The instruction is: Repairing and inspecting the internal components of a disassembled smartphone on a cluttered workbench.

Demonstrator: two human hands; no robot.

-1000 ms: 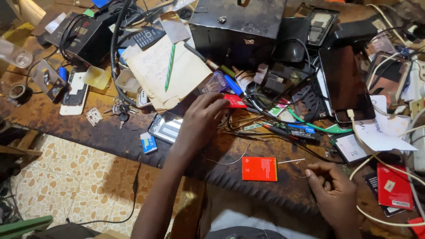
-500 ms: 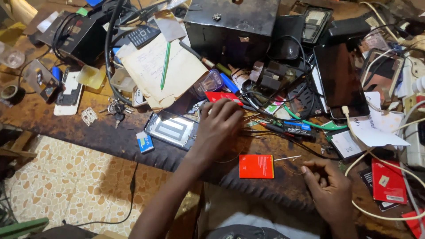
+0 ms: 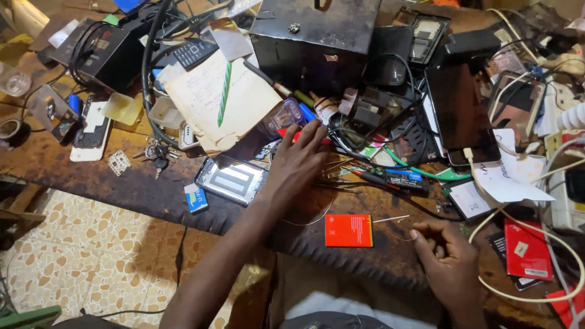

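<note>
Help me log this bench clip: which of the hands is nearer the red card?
Right. The right hand sits just beside the red card, apart from it; the left hand is farther up the bench among the tools.

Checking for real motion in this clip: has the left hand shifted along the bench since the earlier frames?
Yes. The left hand has moved right and away from the person, off the silver phone, toward the black metal box.

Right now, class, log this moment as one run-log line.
left hand: reaching among tools | right hand: pinching thin wire | flat red rectangular battery: untouched on bench
</note>
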